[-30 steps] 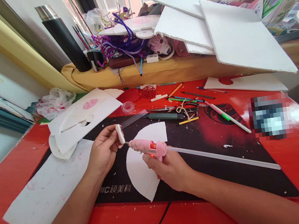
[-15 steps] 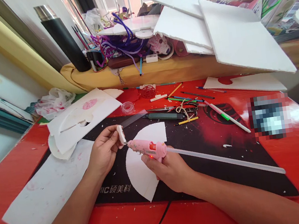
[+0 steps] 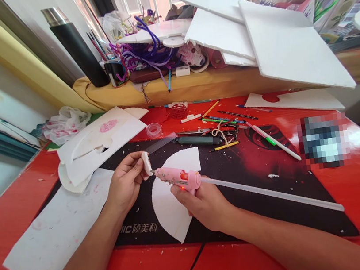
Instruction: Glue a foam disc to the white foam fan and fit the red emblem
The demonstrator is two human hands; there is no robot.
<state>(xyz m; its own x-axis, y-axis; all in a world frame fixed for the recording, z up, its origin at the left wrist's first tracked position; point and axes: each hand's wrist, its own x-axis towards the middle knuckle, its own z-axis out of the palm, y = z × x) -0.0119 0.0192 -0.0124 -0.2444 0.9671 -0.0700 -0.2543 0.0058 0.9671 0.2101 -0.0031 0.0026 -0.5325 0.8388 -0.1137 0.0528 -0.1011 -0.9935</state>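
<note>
Pinched between the fingertips of my left hand [image 3: 126,178] is a small white foam piece [image 3: 147,163], held up on edge above the mat. My right hand [image 3: 206,203] grips a pink hot glue gun [image 3: 175,176] with its red light lit. The gun's nozzle points left, at or very close to the foam piece; I cannot tell whether it touches. A long translucent glue stick [image 3: 275,195] sticks out of the gun's back to the right. Below the gun, a white fan-shaped foam sheet [image 3: 171,212] lies on the black mat [image 3: 245,215], partly hidden by my right hand.
Behind the hands lie a green-handled cutter [image 3: 197,140], scissors [image 3: 230,136], pencils and a tape roll [image 3: 153,130]. Cut foam sheets [image 3: 122,127] and paper [image 3: 62,227] rest at left. White boards [image 3: 291,43] and a black flask [image 3: 79,51] stand on the ledge. A cable [image 3: 192,267] crosses the front.
Almost nothing differs. The foam piece and the glue gun's nozzle have shifted very slightly to the right, and both hands keep their hold.
</note>
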